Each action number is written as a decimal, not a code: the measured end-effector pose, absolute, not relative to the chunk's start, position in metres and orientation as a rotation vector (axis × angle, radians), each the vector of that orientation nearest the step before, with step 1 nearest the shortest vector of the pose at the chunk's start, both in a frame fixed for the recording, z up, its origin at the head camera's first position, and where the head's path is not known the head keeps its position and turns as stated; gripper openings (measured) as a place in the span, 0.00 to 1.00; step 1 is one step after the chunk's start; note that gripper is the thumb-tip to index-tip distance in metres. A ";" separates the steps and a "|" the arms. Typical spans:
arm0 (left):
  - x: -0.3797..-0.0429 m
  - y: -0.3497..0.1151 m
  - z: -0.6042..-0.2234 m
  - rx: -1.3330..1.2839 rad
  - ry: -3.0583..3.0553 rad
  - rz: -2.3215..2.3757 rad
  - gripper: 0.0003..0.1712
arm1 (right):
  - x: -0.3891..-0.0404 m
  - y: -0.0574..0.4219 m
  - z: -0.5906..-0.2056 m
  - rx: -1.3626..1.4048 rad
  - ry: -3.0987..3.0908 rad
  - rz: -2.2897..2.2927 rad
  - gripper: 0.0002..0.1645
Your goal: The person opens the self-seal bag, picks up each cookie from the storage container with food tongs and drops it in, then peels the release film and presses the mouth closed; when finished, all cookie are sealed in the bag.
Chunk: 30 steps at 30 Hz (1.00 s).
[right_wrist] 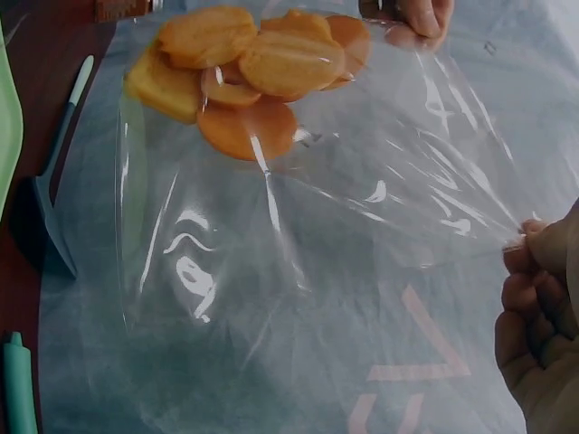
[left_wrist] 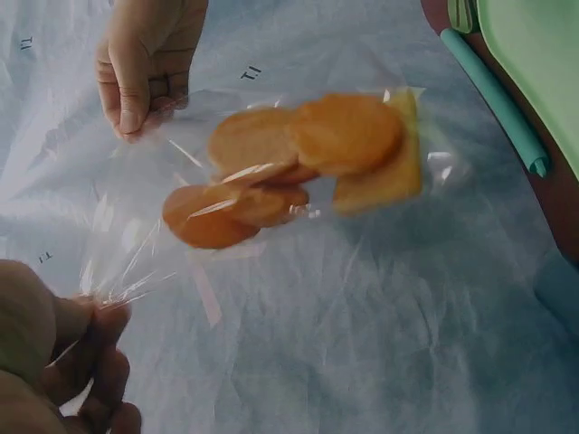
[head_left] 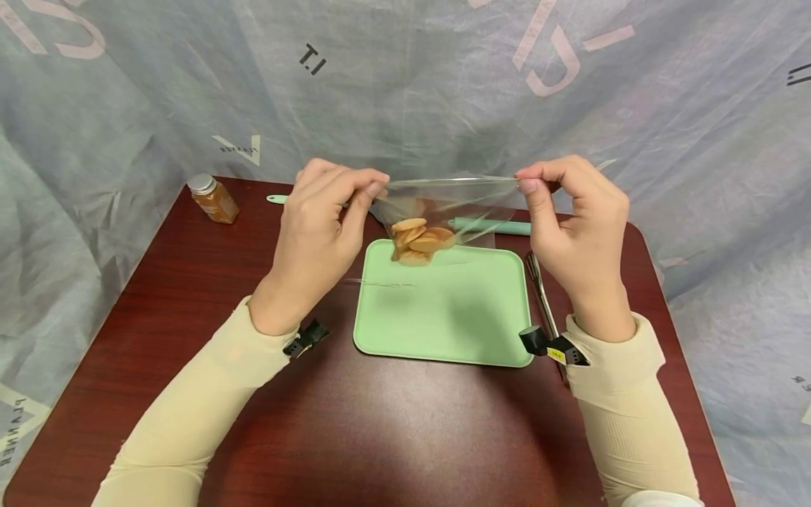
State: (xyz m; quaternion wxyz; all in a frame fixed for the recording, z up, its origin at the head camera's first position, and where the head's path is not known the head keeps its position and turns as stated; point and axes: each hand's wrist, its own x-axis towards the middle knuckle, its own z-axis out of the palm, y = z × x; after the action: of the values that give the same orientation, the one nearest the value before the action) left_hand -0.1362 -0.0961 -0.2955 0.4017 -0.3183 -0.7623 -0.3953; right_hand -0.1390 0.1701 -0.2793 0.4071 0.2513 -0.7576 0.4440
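A clear plastic bag (head_left: 472,204) is stretched between both hands above the back of a light green tray (head_left: 443,310). My left hand (head_left: 323,222) pinches one end of its top edge between thumb and fingers. The opposite end is pinched by my right hand (head_left: 579,225). Several flat, round orange-brown slices (left_wrist: 348,134) and a squarish yellow piece (left_wrist: 375,185) are bunched inside the bag. From the right wrist, the slices (right_wrist: 289,59) appear gathered toward the left hand's side, while the rest of the film hangs loose and wrinkled.
A silver-capped jar (head_left: 215,201) of orange-brown contents stands at the table's back left. Behind the tray lie a teal handle (head_left: 497,226) and a dark-bladed turner (right_wrist: 41,212). A long metal utensil (head_left: 541,289) lies along the tray's right side. Grey printed cloth (head_left: 405,84) hangs behind the table.
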 end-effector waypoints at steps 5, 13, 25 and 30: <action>-0.135 -0.097 -0.294 -0.816 -2.040 -1.035 0.08 | -0.143 0.174 -0.284 0.710 -1.935 1.256 0.14; -0.130 -0.096 -0.293 -0.714 -2.139 -1.398 0.09 | -0.149 0.181 -0.292 0.805 -1.728 1.831 0.14; -0.135 -0.085 -0.294 -0.940 -1.925 -1.864 0.06 | -0.151 0.175 -0.294 0.666 -1.638 2.073 0.04; -0.137 -0.083 -0.295 -0.996 -1.836 -2.023 0.07 | -0.154 0.176 -0.297 0.673 -1.610 2.208 0.07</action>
State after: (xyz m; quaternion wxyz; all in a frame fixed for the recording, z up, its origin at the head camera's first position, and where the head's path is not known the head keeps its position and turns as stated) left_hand -0.1373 -0.0828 -0.2945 0.1166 -0.3401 -0.6272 -0.6909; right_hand -0.1535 0.1763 -0.2965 0.1629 0.2360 -0.5645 0.7740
